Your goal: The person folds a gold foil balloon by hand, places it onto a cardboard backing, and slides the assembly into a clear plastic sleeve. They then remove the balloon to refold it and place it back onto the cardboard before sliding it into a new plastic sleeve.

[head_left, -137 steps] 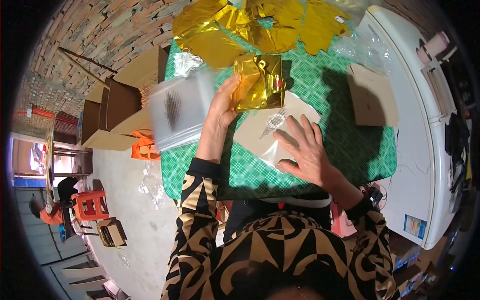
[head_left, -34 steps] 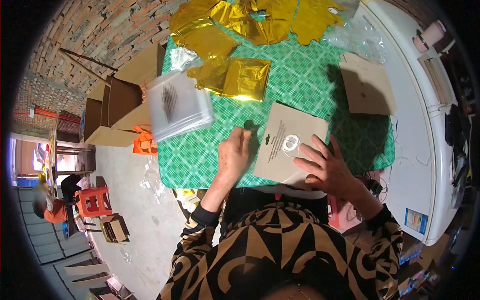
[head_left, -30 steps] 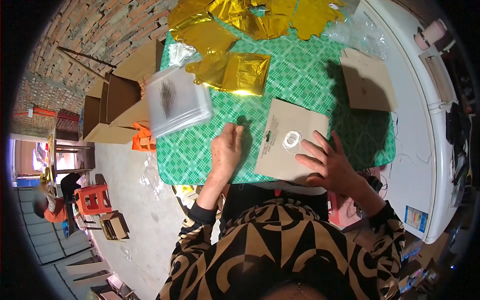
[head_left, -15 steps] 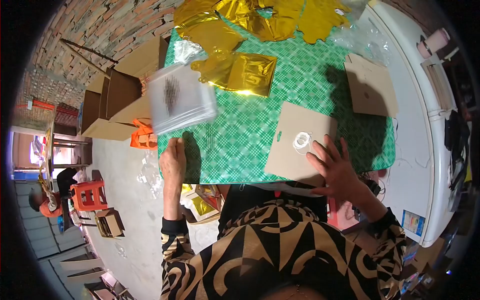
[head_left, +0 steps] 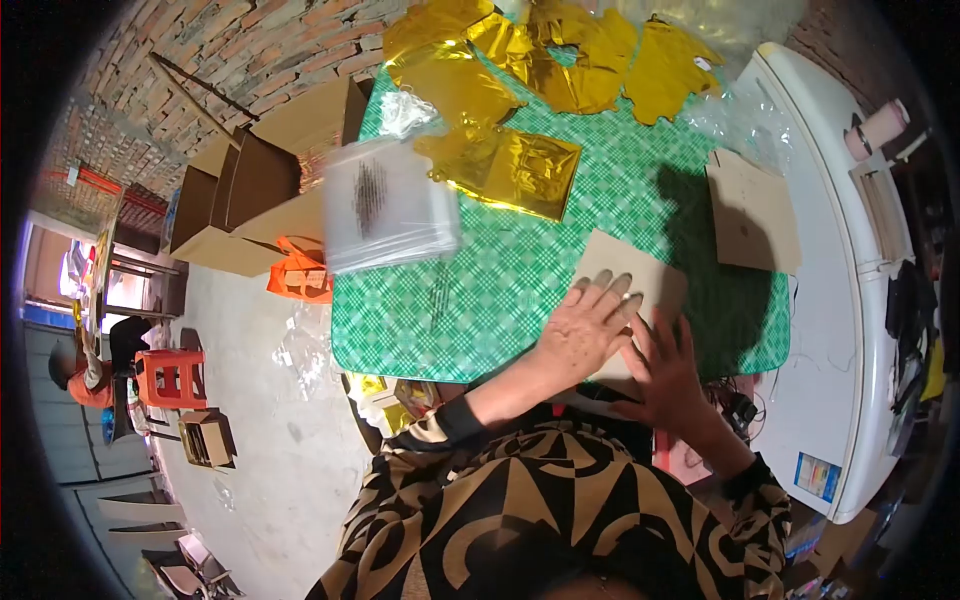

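A flat brown cardboard piece [head_left: 632,258] lies near the front edge of the green checked table. My left hand [head_left: 582,335] reaches across it, fingers stretched out and lying over its middle. A bit of white cord [head_left: 631,296] shows at those fingertips; the rest of the coil is hidden under the hand. At the cardboard's right side, my right hand [head_left: 665,370] is open with fingers apart, its fingertips close to the left hand's. Whether either hand pinches the cord cannot be seen.
Clear plastic bags [head_left: 390,210] are stacked at the table's left. Gold foil pieces [head_left: 530,175] and white cord bundles [head_left: 406,114] lie farther back. More brown cardboard [head_left: 750,210] sits at right, beside a white fridge [head_left: 815,300]. Cardboard boxes [head_left: 240,185] stand left; a person [head_left: 90,370] is far left.
My left hand has moved right, from the table's left edge onto the cardboard, covering the white cord coil. The right hand stays at the cardboard's right side. The whole view has shifted slightly.
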Demonstrator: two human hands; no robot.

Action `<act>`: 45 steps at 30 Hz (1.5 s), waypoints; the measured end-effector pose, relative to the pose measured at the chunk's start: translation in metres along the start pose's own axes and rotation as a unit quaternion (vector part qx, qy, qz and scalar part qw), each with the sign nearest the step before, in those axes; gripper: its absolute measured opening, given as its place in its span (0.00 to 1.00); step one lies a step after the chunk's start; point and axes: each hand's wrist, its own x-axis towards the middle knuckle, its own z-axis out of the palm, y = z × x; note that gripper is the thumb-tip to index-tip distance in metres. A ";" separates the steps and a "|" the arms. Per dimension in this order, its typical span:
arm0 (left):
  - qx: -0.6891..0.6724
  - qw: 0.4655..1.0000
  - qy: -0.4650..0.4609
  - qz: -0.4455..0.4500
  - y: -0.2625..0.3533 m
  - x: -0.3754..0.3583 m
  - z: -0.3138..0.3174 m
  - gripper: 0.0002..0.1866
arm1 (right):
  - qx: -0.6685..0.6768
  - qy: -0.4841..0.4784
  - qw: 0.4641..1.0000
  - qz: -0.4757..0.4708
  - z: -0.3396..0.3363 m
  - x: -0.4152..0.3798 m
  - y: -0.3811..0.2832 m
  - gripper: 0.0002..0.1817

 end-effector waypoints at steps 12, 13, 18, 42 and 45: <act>-0.041 0.993 0.028 0.110 -0.021 -0.003 -0.005 0.15 | -0.031 0.096 0.995 -0.017 0.021 -0.021 0.017 0.31; -0.066 0.989 0.054 0.117 -0.027 -0.002 -0.003 0.15 | -0.029 0.096 0.995 -0.020 0.020 -0.021 0.017 0.30; 0.082 0.983 0.152 -0.065 -0.100 0.011 -0.101 0.16 | -0.028 0.069 0.997 -0.015 0.010 -0.030 0.022 0.27; 0.161 0.937 0.120 -0.287 -0.268 -0.002 -0.112 0.14 | -0.154 0.221 0.961 -0.054 -0.071 0.145 0.025 0.26; 0.151 0.932 0.112 -0.311 -0.269 0.008 -0.101 0.17 | -0.148 0.269 0.939 -0.155 -0.033 0.183 0.056 0.29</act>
